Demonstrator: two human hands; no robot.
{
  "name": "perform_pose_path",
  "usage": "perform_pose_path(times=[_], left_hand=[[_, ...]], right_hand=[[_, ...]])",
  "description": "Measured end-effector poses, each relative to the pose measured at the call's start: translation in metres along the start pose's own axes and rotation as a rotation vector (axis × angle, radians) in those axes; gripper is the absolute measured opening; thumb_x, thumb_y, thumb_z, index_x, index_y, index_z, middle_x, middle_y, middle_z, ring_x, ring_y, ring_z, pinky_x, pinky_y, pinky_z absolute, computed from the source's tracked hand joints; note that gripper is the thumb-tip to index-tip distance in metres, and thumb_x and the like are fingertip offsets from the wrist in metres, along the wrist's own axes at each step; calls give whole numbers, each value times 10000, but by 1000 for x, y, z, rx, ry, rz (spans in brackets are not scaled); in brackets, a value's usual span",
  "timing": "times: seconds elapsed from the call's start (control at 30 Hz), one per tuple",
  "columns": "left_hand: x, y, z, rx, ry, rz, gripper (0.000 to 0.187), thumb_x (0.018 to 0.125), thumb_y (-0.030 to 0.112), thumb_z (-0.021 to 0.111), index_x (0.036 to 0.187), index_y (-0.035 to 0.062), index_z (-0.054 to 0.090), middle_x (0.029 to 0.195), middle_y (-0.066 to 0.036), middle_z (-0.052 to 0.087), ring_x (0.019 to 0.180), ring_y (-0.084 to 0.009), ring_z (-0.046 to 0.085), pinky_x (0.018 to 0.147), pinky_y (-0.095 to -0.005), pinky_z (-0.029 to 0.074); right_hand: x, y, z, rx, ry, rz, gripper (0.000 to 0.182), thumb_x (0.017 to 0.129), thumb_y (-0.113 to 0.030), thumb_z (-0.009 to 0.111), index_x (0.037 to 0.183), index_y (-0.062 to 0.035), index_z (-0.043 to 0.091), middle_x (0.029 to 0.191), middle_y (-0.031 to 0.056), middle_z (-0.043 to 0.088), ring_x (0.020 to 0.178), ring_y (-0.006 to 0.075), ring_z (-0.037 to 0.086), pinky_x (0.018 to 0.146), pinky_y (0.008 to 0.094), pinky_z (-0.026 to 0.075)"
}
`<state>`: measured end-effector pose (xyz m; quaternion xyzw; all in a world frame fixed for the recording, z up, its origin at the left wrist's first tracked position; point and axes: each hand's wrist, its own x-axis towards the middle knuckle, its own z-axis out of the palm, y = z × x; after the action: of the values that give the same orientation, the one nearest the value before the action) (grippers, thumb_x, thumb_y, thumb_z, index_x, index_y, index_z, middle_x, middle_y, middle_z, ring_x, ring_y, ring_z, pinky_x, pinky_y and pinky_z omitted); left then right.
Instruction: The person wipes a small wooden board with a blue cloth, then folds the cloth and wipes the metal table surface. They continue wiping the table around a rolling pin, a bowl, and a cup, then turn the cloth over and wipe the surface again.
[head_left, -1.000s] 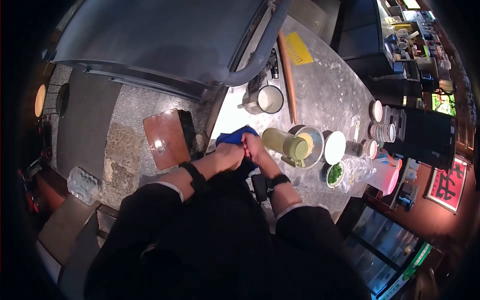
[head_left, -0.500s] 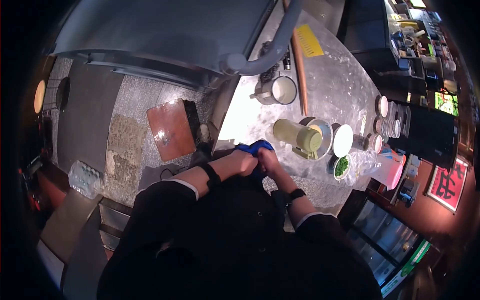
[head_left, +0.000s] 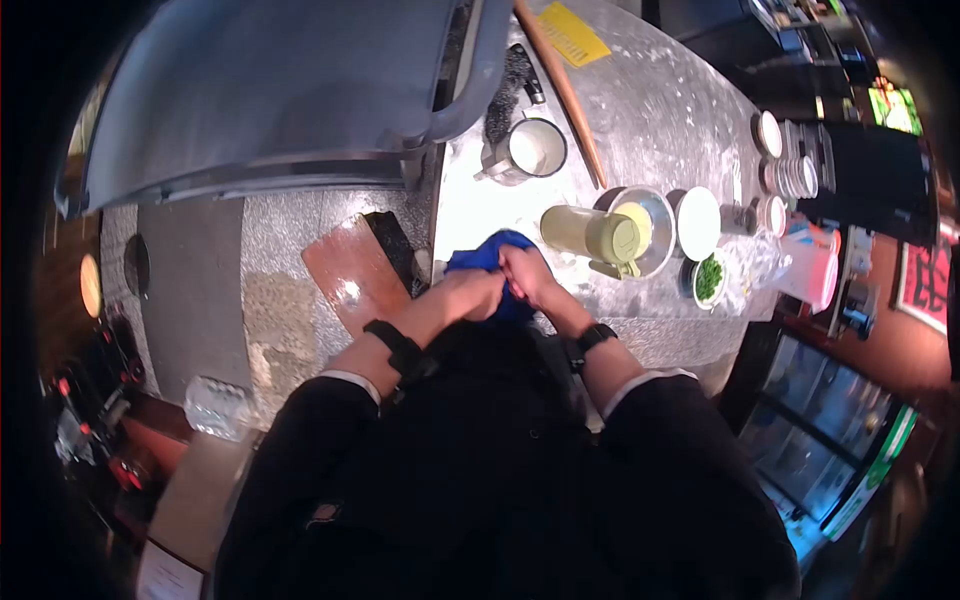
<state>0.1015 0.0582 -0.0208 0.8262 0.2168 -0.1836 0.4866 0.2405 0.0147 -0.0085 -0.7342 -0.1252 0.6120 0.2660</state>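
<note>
Two hands, the left point(head_left: 474, 294) and the right point(head_left: 526, 273), gather a blue cloth point(head_left: 478, 259) just in front of the person's body, in the forward-and-down view from the head camera, at the near edge of a pale worktop point(head_left: 665, 110). The cloth is bunched rather than spread, probably to give both fists a firm hold, and the forearms angle inward so that the grips meet close together. A green bottle point(head_left: 578, 231) lies or leans beyond the right hand, its lid toward a metal bowl point(head_left: 660, 262); whether it touches the bowl is hard to tell. A white bowl point(head_left: 697, 224) and a bowl of chopped greens point(head_left: 709, 279) sit to the right, seemingly grouped to stay within arm's reach. Farther back stands a mug point(head_left: 511, 170), with a long wooden rod point(head_left: 563, 90) stretched beside it, perhaps laid there to keep it out of the way, and a yellow sheet point(head_left: 575, 33) near the rod's far part. Neither hand is spread: the right's fingers curl tightly into the fabric, while the left is clenched alongside, its fingertips hidden from the camera.
</note>
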Motion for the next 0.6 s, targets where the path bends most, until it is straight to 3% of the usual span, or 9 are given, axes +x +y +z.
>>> perform_pose_path(times=[0.1,0.17,0.3,0.37,0.4,0.47,0.5,0.57,0.6], left_hand=[[7,20,29,36,-193,96,359,909,243,486,1148,-24,517,1007,-222,657,951,-387,632,830,-462,501],[6,49,36,69,-277,52,345,910,248,461,1051,-31,607,1090,-214,647,994,-353,636,856,-456,494],[15,34,35,-4,-270,41,344,910,283,449,1065,29,622,1030,-234,652,948,-380,637,849,-460,493],[3,22,32,-125,0,-49,323,905,288,468,1051,27,592,943,-244,654,914,-402,630,820,-488,488],[-3,15,31,-124,148,-122,318,902,286,481,1051,17,564,900,-241,656,895,-410,629,796,-506,488],[-19,6,15,-92,415,-280,300,904,280,490,1006,3,546,816,-231,666,792,-433,644,747,-563,485],[-31,12,-3,-117,420,-356,248,869,227,547,987,9,535,919,-235,660,883,-421,633,791,-529,489],[-50,5,-12,44,527,-177,295,814,157,611,1053,0,541,1113,-235,611,1031,-398,588,869,-470,481],[-51,7,-14,84,495,-157,295,814,157,611,1053,0,541,1113,-235,611,1031,-398,588,869,-470,481]], right_hand=[[-20,46,-24,33,-21,44,270,838,-207,483,604,-74,497,450,25,406,308,138,345,310,296,261],[-31,62,-39,35,-15,89,257,826,-200,490,610,-63,512,468,39,434,322,143,368,321,296,270],[-27,54,-35,-43,9,101,247,808,-188,497,609,-46,531,490,56,464,334,146,384,336,297,280],[-12,39,-24,-43,-56,-61,270,797,-198,507,586,-32,533,484,80,484,342,157,400,346,324,288],[-1,23,-11,-30,-22,-13,303,805,-204,501,574,-12,543,477,92,499,349,167,426,356,336,314],[9,-14,15,-213,71,-153,396,828,-253,537,591,59,600,513,153,584,424,236,573,459,358,462],[8,-25,29,-134,96,-184,416,833,-270,552,608,72,620,550,175,617,499,295,627,583,409,522],[-5,-26,37,-462,161,-495,359,830,-263,574,785,83,659,781,198,688,756,301,686,760,419,526],[-15,-22,32,-413,188,-491,359,830,-263,574,785,83,659,781,198,688,756,301,686,760,419,526]])
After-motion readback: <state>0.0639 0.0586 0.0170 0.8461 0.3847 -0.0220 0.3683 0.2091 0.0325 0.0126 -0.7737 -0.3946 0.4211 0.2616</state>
